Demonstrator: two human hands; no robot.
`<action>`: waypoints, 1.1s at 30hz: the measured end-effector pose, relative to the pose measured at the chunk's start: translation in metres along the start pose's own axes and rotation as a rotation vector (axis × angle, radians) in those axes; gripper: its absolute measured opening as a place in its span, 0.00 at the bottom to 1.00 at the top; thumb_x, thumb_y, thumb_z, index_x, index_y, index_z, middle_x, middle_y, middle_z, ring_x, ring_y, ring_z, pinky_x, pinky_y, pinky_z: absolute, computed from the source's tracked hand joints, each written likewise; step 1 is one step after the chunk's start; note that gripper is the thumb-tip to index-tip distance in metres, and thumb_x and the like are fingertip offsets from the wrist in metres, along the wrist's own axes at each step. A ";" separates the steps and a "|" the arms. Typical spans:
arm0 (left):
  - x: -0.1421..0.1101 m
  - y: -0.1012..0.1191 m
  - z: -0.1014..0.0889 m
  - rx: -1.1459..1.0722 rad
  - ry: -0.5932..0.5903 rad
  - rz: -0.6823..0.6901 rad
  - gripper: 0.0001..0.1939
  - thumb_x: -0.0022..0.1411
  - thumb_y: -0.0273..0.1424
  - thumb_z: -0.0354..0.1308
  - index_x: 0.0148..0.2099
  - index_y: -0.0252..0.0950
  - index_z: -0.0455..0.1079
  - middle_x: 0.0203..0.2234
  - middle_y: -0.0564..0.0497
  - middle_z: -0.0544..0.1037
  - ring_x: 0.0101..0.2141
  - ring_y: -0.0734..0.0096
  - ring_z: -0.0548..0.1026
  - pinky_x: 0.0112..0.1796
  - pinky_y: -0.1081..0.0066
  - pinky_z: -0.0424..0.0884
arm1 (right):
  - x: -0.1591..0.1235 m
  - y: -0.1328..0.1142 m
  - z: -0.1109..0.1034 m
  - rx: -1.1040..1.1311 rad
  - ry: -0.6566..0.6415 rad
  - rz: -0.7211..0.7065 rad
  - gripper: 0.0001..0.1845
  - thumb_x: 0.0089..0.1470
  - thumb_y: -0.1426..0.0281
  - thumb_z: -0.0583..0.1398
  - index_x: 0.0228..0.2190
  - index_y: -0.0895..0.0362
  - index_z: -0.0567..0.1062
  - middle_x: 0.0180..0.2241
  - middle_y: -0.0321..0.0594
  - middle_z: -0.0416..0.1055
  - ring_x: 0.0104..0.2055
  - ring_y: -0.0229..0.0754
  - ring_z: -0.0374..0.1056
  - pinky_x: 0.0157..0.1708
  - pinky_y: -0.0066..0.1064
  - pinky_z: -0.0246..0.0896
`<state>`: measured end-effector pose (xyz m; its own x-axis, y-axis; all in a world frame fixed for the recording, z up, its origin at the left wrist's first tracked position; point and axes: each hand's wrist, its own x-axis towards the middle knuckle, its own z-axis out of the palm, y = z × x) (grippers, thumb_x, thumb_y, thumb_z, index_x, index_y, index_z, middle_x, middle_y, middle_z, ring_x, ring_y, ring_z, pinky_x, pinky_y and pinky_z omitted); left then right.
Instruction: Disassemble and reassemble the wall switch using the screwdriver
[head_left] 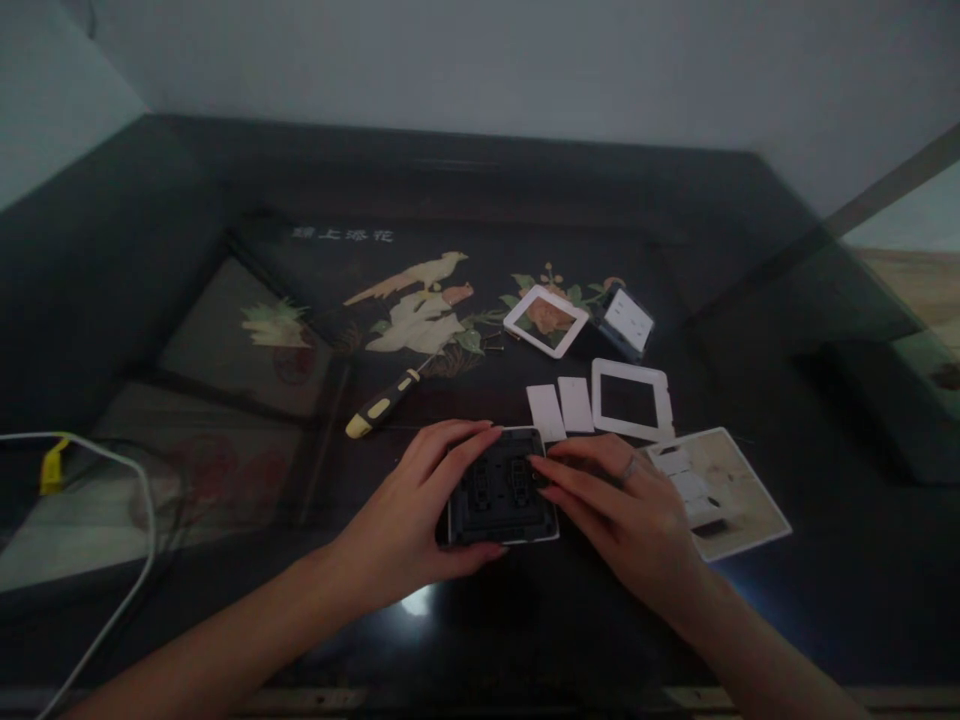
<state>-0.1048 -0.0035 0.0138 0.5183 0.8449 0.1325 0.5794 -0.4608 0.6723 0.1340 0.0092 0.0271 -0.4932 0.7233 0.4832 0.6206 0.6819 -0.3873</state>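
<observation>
A square wall switch or socket unit lies with its black back facing up and a thin white edge showing around it. My left hand grips it from the left, fingers on the far edge and thumb at the near edge. At the unit's right side, my right hand has its thumb and fingertips pinched close together against the back. Whatever sits between those fingertips is too small to make out. Just beyond the unit lie two white rectangular plates. A white square frame is next to them.
A black-and-yellow screwdriver lies beyond my left hand. Farther back are another white frame and a socket module. A flat picture-printed piece lies right of my right hand. A white cable runs along the left.
</observation>
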 end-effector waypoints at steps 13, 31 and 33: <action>0.001 -0.002 0.001 -0.020 -0.001 0.031 0.47 0.53 0.34 0.69 0.68 0.45 0.45 0.61 0.41 0.60 0.60 0.50 0.61 0.59 0.47 0.65 | 0.005 -0.010 -0.012 -0.196 -0.011 -0.105 0.11 0.62 0.72 0.58 0.42 0.59 0.80 0.39 0.47 0.79 0.40 0.47 0.73 0.35 0.39 0.75; 0.002 -0.002 0.004 0.007 0.050 0.029 0.43 0.51 0.36 0.70 0.65 0.39 0.54 0.59 0.38 0.63 0.60 0.44 0.62 0.59 0.43 0.63 | 0.179 -0.047 0.079 -0.251 -0.725 -0.478 0.17 0.63 0.79 0.54 0.49 0.58 0.75 0.43 0.49 0.78 0.46 0.48 0.74 0.31 0.33 0.63; 0.001 -0.002 0.004 -0.003 0.057 0.024 0.42 0.51 0.36 0.69 0.64 0.38 0.55 0.59 0.38 0.64 0.60 0.44 0.63 0.58 0.43 0.64 | 0.179 -0.049 0.087 -0.271 -0.735 -0.502 0.15 0.62 0.78 0.54 0.47 0.58 0.76 0.41 0.49 0.78 0.44 0.49 0.74 0.31 0.34 0.63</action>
<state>-0.1025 -0.0026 0.0095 0.4955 0.8476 0.1900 0.5649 -0.4806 0.6708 -0.0379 0.1142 0.0640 -0.9472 0.3009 -0.1105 0.3054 0.9518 -0.0267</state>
